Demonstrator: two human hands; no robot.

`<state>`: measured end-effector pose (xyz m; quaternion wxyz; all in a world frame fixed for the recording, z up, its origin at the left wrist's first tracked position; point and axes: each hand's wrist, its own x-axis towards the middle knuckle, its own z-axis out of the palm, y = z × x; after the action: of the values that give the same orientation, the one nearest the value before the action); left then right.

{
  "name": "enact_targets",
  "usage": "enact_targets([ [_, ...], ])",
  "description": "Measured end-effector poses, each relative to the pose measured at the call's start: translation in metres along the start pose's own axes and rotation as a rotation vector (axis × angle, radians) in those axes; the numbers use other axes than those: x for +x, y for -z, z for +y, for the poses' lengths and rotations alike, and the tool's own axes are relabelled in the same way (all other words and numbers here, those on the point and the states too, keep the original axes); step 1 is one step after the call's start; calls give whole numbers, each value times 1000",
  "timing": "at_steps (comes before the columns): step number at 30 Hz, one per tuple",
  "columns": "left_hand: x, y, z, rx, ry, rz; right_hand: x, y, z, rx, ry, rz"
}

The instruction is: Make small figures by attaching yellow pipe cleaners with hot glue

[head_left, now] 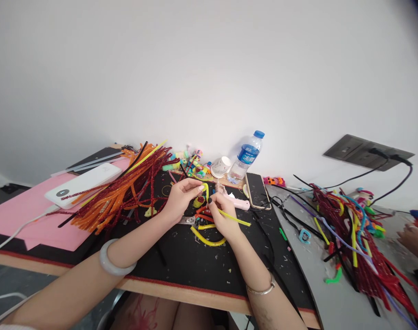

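Both hands meet over a black mat [181, 256]. My left hand [180, 198] is closed, its fingertips pinching the top of a yellow pipe cleaner [229, 215]. My right hand [221, 214] is closed too and grips the same yellow pipe cleaner lower down; its free end sticks out to the right. Just below the hands lie a curved yellow piece [207, 240], red pieces [202, 213] and a small yellow coil [198, 201]. A pale bangle sits on my left wrist, a thin bracelet on my right.
A heap of orange and dark red pipe cleaners [122, 192] lies left, by a white power bank [83, 184] on pink sheet [19, 215]. Water bottle [246, 158], paper cup [221, 167], phone [257, 190], pink glue gun [238, 201] behind. Another person's hand [413, 240] at right beside mixed pipe cleaners [353, 233].
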<state>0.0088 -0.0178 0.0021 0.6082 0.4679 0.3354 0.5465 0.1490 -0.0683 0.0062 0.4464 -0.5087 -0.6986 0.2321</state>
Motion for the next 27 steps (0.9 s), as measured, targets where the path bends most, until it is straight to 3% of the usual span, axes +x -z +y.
enact_targets([
  [9,-4,-4,6,-108,71,-10,2,-2,0,-36,33,-82],
  [27,-4,-5,3,-275,151,-75,2,-4,3,-32,93,-38],
])
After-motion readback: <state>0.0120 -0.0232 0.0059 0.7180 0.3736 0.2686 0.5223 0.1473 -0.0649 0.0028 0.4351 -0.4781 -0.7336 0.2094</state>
